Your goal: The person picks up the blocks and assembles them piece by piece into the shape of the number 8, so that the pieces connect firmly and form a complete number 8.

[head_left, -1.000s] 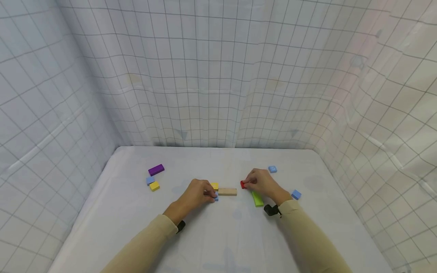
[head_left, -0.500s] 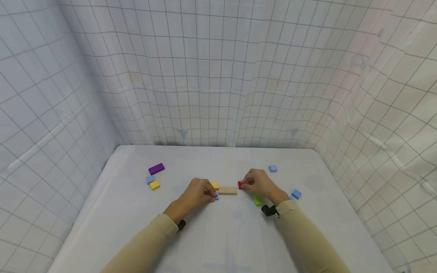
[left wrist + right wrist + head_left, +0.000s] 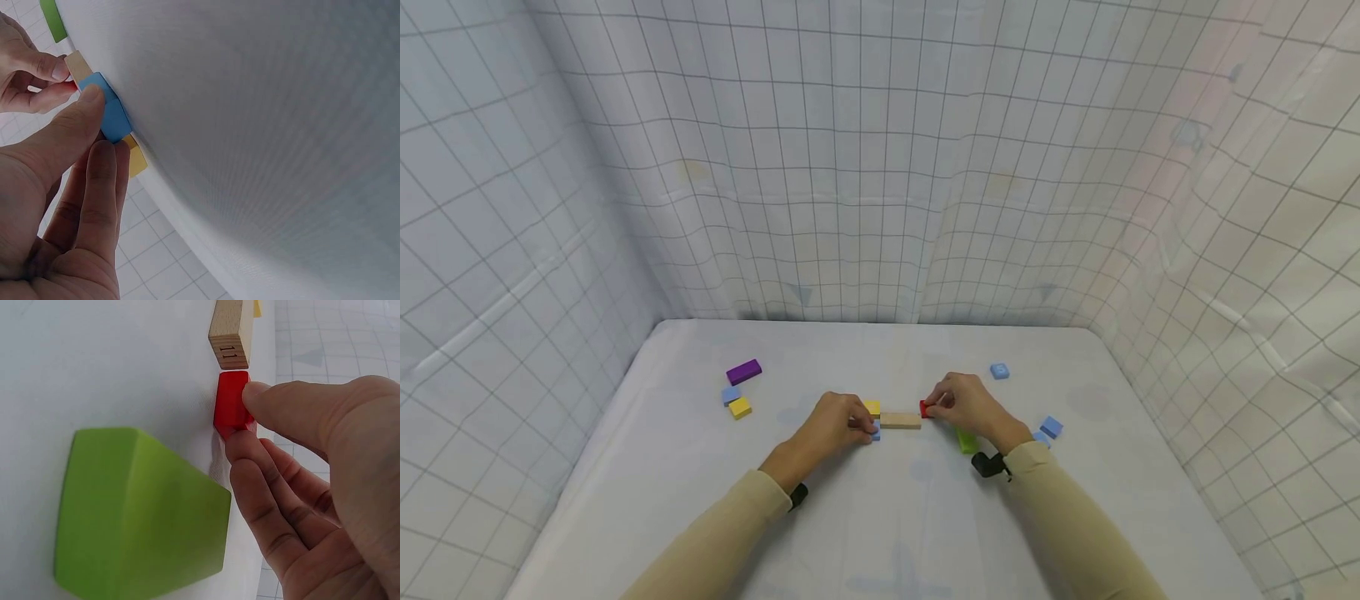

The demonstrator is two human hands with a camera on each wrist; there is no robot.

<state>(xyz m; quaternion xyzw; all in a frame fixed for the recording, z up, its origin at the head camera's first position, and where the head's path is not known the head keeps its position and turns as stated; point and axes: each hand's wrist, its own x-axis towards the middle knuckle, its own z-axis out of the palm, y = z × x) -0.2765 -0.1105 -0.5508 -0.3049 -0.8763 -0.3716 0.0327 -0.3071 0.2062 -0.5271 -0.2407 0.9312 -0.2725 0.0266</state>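
Pinching a blue block [image 3: 115, 120] in the left hand [image 3: 833, 423], gripping a red block [image 3: 231, 400] in the right hand [image 3: 972, 408] near a green block [image 3: 140, 512], at opposite ends of a wooden block [image 3: 900, 421] between the hands.

Left sleeve [image 3: 707, 537]: long, plain beige-khaki cloth, reaching to the wrist. Right sleeve [image 3: 1078, 525]: matching in colour and length, with soft creasing along the forearm. Left hand [image 3: 835, 421] and right hand [image 3: 966, 406]: both bare. Left wrist unit [image 3: 798, 497]: small, black, partly hidden by the wrist. Right wrist unit [image 3: 988, 464]: black, angular, compact, with a thin dark piece beside the cuff; finer markings too small to read.
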